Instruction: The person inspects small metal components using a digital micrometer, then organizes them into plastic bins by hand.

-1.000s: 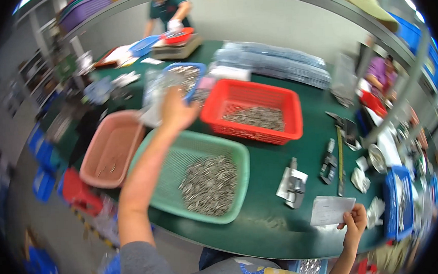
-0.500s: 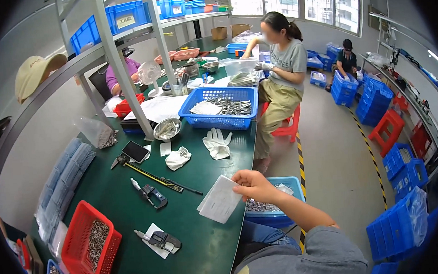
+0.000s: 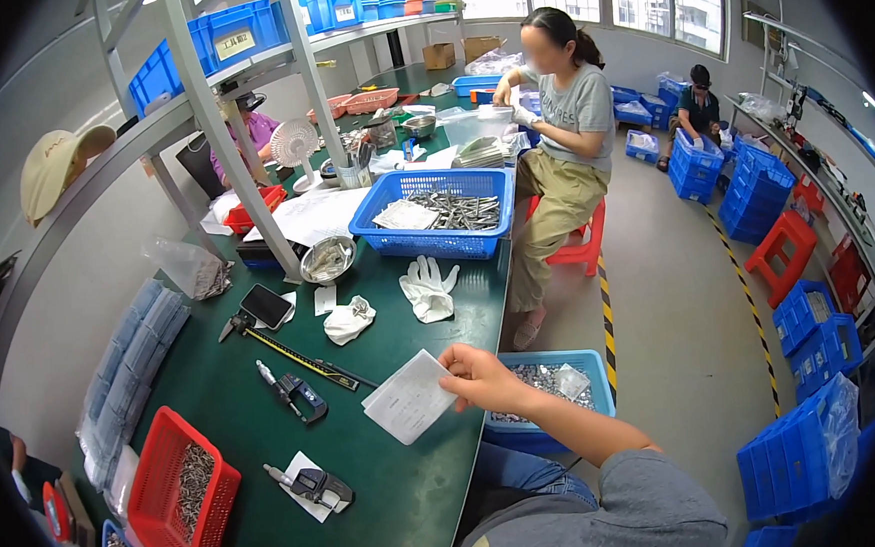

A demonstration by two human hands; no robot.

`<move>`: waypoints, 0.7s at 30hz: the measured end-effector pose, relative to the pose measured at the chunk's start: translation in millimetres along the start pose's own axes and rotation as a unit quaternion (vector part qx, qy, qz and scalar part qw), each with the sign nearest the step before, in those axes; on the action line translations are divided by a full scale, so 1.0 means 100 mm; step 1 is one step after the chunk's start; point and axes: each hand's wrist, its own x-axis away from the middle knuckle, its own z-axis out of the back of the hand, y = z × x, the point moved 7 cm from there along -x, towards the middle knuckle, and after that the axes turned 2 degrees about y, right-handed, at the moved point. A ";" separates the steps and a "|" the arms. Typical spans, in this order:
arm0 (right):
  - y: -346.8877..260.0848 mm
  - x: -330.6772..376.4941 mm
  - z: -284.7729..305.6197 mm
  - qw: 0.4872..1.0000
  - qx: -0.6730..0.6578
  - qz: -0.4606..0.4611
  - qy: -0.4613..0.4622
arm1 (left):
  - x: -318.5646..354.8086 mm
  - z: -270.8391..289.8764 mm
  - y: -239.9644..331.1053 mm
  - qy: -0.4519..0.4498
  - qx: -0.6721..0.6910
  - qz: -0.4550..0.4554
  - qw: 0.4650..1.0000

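Note:
Over the green table (image 3: 381, 498), my right hand (image 3: 482, 379) pinches the edge of a small stack of white paper slips (image 3: 408, 401), slightly fanned, with faint print on the top one. Left of the slips lies a digital micrometer (image 3: 293, 393). Nearer me, a second micrometer (image 3: 315, 487) rests on a white paper. A digital caliper (image 3: 297, 354) and a black phone (image 3: 264, 306) lie farther back. A spread white glove (image 3: 428, 289) and a crumpled one (image 3: 349, 321) sit beyond the slips. My left hand is out of the picture.
A blue basket of metal parts (image 3: 436, 245) stands at the back. Red basket (image 3: 221, 497) with small parts is at left. Below the table's right edge sits a light-blue bin (image 3: 552, 422). A co-worker (image 3: 573, 115) sits on a red stool (image 3: 581, 247). Blue crates (image 3: 785, 463) line the right.
My right hand has moved a little left with the paper slips, and their printed side faces me more. The view has shifted slightly. The co-worker's hands have shifted too.

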 end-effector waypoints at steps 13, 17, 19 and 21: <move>-1.50 0.08 0.38 0.952 -0.003 0.279 0.124 | 0.97 -0.51 3.46 -0.028 0.326 -0.144 0.934; -2.03 0.09 0.02 0.912 -0.030 0.406 0.053 | 1.25 -0.73 3.96 -0.093 0.325 -0.157 0.928; -2.07 0.04 -0.17 0.908 -0.010 0.418 0.029 | 1.35 -0.79 4.03 -0.099 0.346 -0.144 0.922; -2.04 0.00 -0.30 0.888 0.035 0.458 0.029 | 1.43 -0.87 4.06 -0.138 0.385 -0.115 0.905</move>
